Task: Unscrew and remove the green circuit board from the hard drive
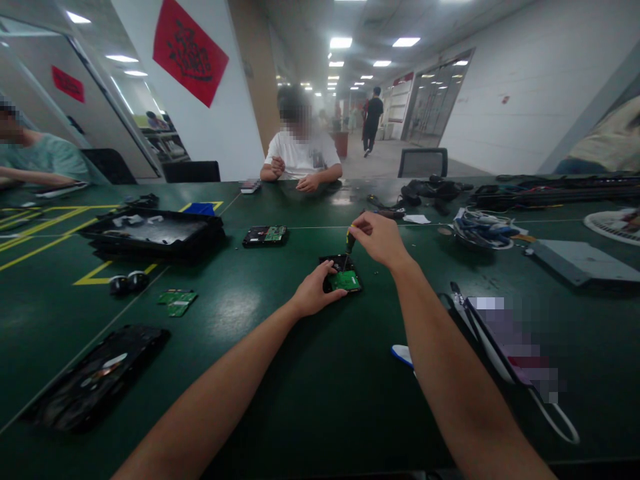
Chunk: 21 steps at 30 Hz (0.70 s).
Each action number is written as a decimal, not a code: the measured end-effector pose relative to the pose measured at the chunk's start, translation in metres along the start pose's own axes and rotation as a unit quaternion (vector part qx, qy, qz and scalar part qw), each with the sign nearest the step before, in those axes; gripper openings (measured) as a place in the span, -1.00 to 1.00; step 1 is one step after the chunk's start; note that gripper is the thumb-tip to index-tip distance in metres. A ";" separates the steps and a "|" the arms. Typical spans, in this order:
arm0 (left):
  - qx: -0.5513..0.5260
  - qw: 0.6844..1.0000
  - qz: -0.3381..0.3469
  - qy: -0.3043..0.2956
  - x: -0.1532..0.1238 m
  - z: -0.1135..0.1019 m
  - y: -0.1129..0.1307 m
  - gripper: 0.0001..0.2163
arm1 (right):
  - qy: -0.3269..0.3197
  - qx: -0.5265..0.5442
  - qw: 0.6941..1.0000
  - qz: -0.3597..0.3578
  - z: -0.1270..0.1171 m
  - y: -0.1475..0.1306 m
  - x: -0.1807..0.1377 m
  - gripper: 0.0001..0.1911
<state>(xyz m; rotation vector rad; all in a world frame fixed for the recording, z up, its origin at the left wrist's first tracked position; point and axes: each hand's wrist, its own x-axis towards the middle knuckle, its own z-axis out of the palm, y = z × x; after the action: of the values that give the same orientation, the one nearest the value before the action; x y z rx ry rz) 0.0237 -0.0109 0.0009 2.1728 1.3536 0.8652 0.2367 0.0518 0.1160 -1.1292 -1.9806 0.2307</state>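
Note:
On the green tabletop in front of me lies a hard drive (353, 283) with its green circuit board facing up. My left hand (318, 288) grips the drive's left side, thumb along the near edge and fingers on the far part. Above it, my right hand (377, 239) pinches the handle of a small screwdriver (349, 240), black and yellow. The screwdriver stands nearly upright, its thin shaft reaching down to the board. Whether the tip sits in a screw is too small to tell. A few tiny bits, perhaps screws, lie right of the drive.
Another hard drive (265, 236) lies farther back. To the left are a black tray (155, 230), loose green circuit boards (179, 301) and a black casing (103, 377). Bundled cables (483, 230), a grey metal box (585, 261) and a phone-like device (515, 340) lie right. A person (303, 150) sits opposite.

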 end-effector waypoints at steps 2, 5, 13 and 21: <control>-0.001 1.000 0.004 0.001 0.000 0.000 0.001 -0.41 | 0.001 -0.002 1.000 -0.007 0.000 -0.001 0.000 -0.91; 0.000 1.000 0.002 0.000 0.000 -0.001 0.001 -0.40 | 0.011 0.008 1.000 0.010 0.001 0.000 0.000 -0.91; -0.003 1.000 0.001 -0.002 0.000 -0.001 0.002 -0.41 | 0.005 0.019 1.000 0.008 0.002 -0.002 -0.001 -0.89; -0.004 1.000 0.000 -0.005 -0.001 -0.002 0.003 -0.41 | 0.013 0.011 1.000 0.015 0.002 0.001 -0.001 -0.88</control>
<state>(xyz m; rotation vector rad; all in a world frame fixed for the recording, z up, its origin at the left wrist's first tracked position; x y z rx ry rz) 0.0242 -0.0127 0.0044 2.1681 1.3442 0.8557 0.2361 0.0519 0.1134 -1.1426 -1.9356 0.2520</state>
